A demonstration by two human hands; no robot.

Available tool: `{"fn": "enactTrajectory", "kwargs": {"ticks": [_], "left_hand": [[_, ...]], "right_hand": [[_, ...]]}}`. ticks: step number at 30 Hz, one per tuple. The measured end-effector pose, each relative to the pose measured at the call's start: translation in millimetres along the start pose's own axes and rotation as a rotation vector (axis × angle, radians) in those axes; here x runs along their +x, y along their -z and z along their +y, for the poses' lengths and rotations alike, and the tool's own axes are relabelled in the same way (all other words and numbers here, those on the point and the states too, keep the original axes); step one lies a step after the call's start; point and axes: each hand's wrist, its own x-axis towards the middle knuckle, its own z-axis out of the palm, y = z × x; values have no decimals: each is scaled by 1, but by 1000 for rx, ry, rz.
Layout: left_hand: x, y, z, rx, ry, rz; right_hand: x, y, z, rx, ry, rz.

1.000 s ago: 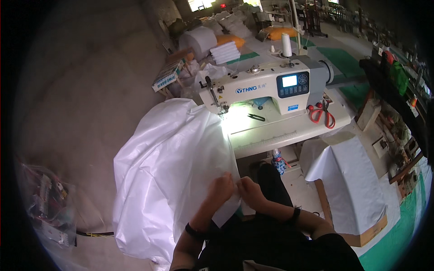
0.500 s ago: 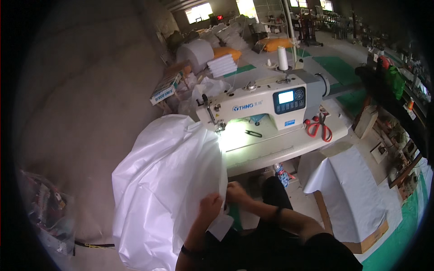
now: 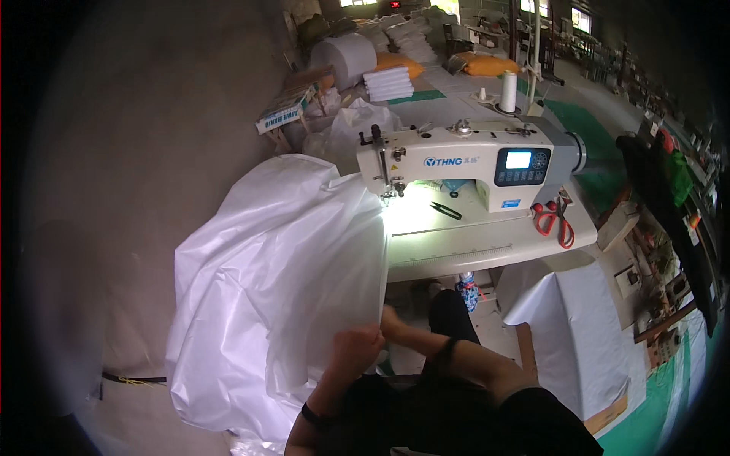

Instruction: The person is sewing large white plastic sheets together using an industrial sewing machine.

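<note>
Left hand (image 3: pixel 357 349) and right hand (image 3: pixel 392 325) grip white sheeting (image 3: pixel 296 273), a bulging orange sack (image 3: pixel 490 65) beyond.

Far windows (image 3: pixel 582 20) glow in dimness; glare blooms beside the white sheet (image 3: pixel 281 266) — the view's rim bows into black.

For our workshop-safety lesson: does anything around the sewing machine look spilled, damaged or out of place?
Nothing stands out: the white sheet hangs in folds, and scissors and black snips lie on the sewing table.
</note>
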Motion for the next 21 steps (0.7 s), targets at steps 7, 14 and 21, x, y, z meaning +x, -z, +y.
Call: {"fn": "enactTrajectory", "kwargs": {"ticks": [7, 14, 21], "left_hand": [[8, -9, 13, -255, -123, 73], [16, -12, 11, -231, 108, 28], [44, -25, -4, -463, 180, 2]], "right_hand": [[46, 127, -1, -260, -589, 379], [83, 123, -8, -572, -639, 133], [49, 101, -21, -681, -565, 189]]}}
